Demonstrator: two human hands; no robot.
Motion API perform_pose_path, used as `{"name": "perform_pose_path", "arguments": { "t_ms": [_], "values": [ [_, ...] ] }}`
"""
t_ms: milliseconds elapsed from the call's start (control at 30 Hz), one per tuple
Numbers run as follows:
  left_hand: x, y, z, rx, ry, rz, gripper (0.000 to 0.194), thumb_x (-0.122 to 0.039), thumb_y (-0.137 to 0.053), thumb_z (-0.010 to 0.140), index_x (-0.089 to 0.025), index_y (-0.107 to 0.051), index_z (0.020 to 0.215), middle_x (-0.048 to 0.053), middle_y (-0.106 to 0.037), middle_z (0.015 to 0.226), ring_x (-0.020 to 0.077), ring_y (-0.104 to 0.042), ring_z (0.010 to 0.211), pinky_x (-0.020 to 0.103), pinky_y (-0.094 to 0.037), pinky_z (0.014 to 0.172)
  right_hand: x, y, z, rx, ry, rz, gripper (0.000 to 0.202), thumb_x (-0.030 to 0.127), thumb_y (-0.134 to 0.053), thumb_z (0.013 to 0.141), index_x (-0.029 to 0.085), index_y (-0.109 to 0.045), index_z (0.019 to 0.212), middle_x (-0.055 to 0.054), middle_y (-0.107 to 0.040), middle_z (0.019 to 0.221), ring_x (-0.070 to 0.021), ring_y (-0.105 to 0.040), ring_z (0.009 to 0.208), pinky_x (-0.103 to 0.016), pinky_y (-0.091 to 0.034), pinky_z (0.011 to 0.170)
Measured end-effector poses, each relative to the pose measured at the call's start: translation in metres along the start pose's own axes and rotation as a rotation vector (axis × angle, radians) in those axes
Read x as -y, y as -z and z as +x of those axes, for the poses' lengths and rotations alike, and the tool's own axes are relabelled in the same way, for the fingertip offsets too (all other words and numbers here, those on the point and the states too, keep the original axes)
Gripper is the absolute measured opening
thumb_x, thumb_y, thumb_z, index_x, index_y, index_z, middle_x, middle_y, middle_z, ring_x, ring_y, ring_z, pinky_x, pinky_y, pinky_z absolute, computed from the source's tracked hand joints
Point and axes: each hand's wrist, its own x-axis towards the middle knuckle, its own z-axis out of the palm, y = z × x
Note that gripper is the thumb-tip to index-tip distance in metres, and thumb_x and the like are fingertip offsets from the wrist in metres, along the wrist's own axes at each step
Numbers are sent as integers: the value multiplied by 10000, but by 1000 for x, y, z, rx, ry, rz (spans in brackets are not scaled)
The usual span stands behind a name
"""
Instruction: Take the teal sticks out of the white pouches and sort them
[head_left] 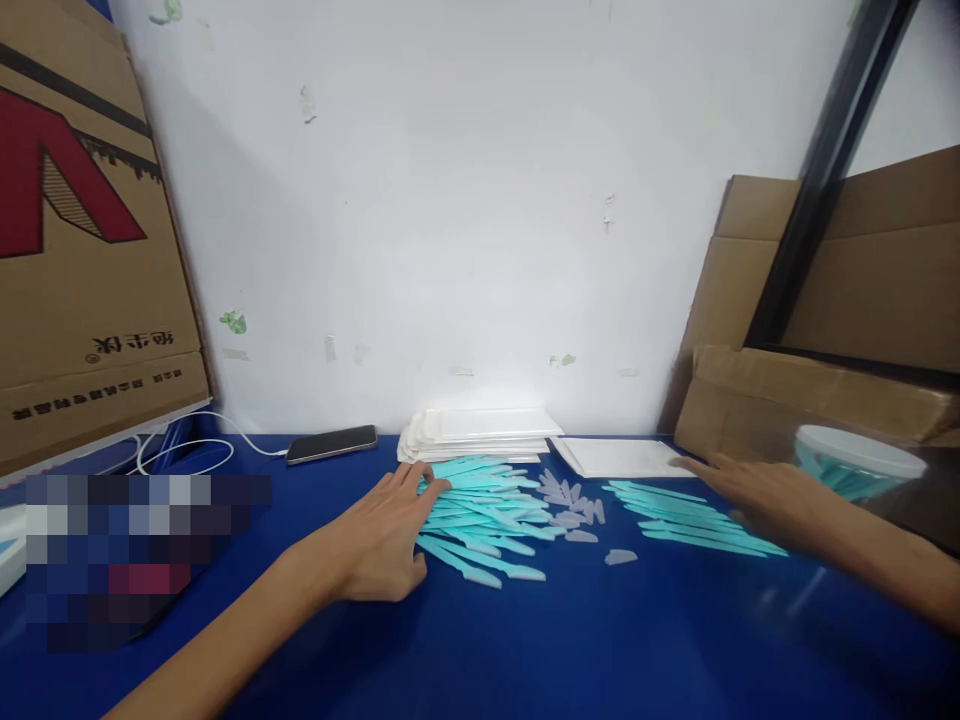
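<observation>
My left hand point(386, 535) rests at the left end of a heap of turquoise plastic sticks point(487, 510), its fingers curled over their ends. My right hand point(750, 495) reaches in from the right with the index finger stretched out to the right edge of a flat white packet point(619, 457). Below that hand lies a spread row of turquoise sticks point(697, 520). Small translucent caps point(574, 505) are scattered between the heap and the row. Behind the heap is a stack of white packets point(480, 430).
A phone point(331, 444) with a white cable point(251, 437) lies at the back left. A clear tub with a white lid point(860, 450) stands at the right, beside my right forearm. Cardboard boxes point(97, 260) flank the blue table point(562, 640); a white wall rises behind.
</observation>
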Motion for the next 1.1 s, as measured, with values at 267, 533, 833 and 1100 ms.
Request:
{"name": "perform_pose_path", "arguments": {
  "t_ms": [267,533,833,1100],
  "values": [
    [-13,2,13,-39,-39,174,449,-191,-527,748,-136,-601,1187,175,-551,1214,347,-507,1170,505,-429,995,97,104,34,-371,188,82,351,249,-424,996,232,-520,1333,-80,-686,955,-212,-664,671,-263,-255,465],
    [-14,-10,14,9,-1,357,411,-247,-569,829,-107,-584,1215,193,-587,1170,354,-535,1092,509,-450,935,163,105,42,-467,380,318,300,201,-398,1006,182,-569,1251,-73,-685,936,-170,-629,678,-295,-192,498],
    [-11,-14,12,-69,-71,479,341,-255,-486,933,-130,-566,1240,177,-597,1159,327,-547,1054,474,-445,899,173,68,39,-550,430,517,279,224,-381,1020,187,-574,1219,-37,-684,954,-141,-595,658,-293,-250,535],
    [-12,0,15,-86,-90,468,259,-312,-510,946,-156,-612,1125,125,-653,1032,321,-575,996,487,-402,897,168,71,39,-611,335,714,301,245,-332,1044,227,-522,1277,-47,-689,1158,-148,-655,783,-269,-384,642]
  ]
}}
